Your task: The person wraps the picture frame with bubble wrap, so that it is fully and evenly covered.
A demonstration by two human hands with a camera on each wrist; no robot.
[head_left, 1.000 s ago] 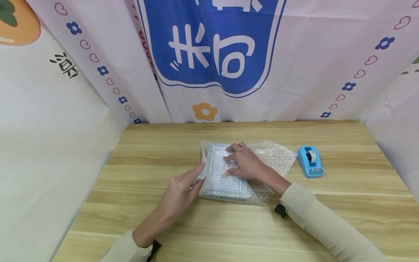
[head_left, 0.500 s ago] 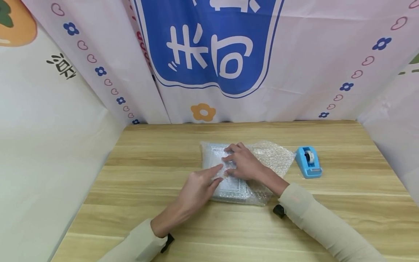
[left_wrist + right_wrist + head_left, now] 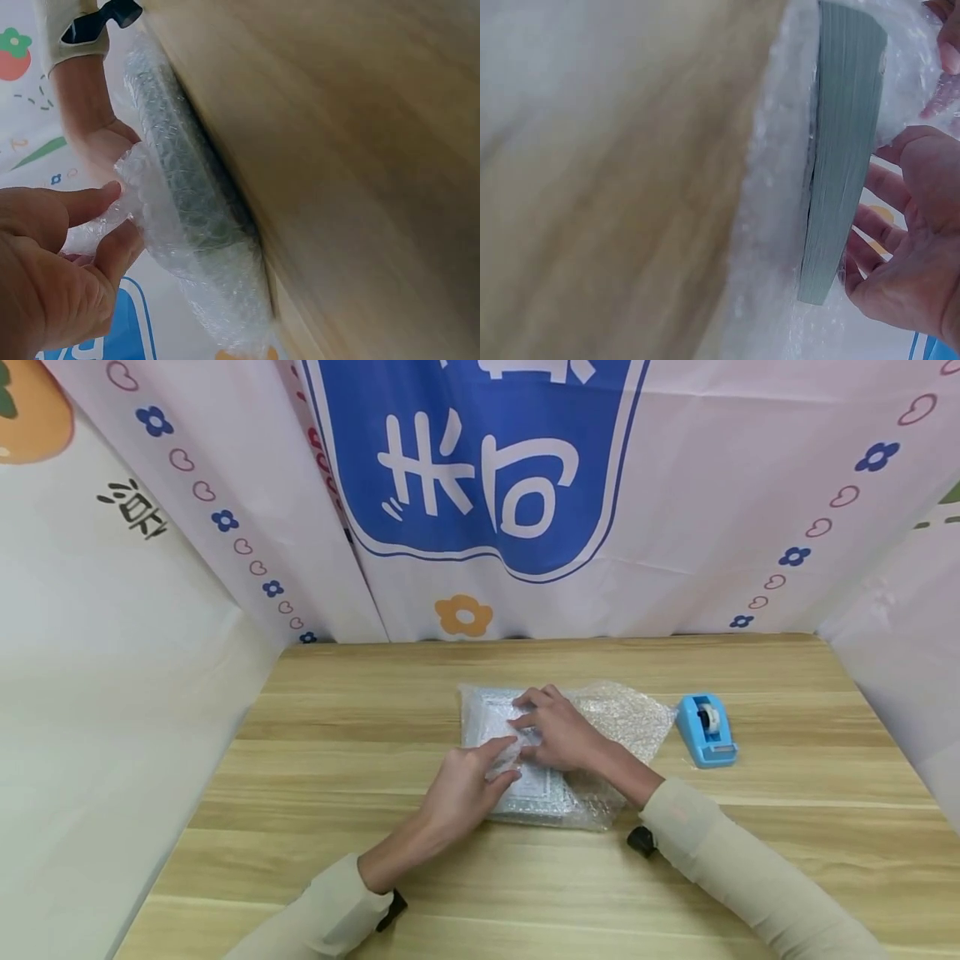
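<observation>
in the middle of the head view a flat rectangular frame (image 3: 525, 789) lies on the wood-grained table (image 3: 337, 710), under clear bubble wrap (image 3: 633, 718) whose loose part spreads to the right. the left hand (image 3: 459, 789), reaching from the lower left, pinches a fold of the wrap between thumb and fingers, over the frame's face. the right hand (image 3: 561, 733), from the lower right, rests on the frame with its fingers bent and spread apart. the right wrist view shows the frame's pale green side. right of the middle, a blue tape dispenser (image 3: 708, 731) sits just beside the wrap's tip.
</observation>
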